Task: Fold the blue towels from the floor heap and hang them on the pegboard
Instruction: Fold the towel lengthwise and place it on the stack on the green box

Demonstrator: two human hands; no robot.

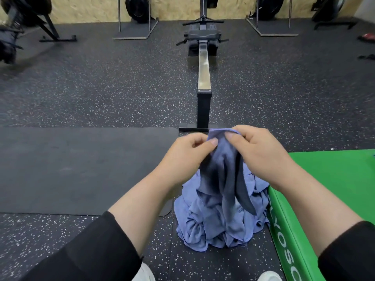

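Both grips pinch limp blue towel (221,169) | crumpled heap (219,226) below

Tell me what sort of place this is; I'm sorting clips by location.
Most likely a gym: a rowing machine stands on speckled rubber flooring, with a black exercise mat and a green padded box beside the heap of blue towels.
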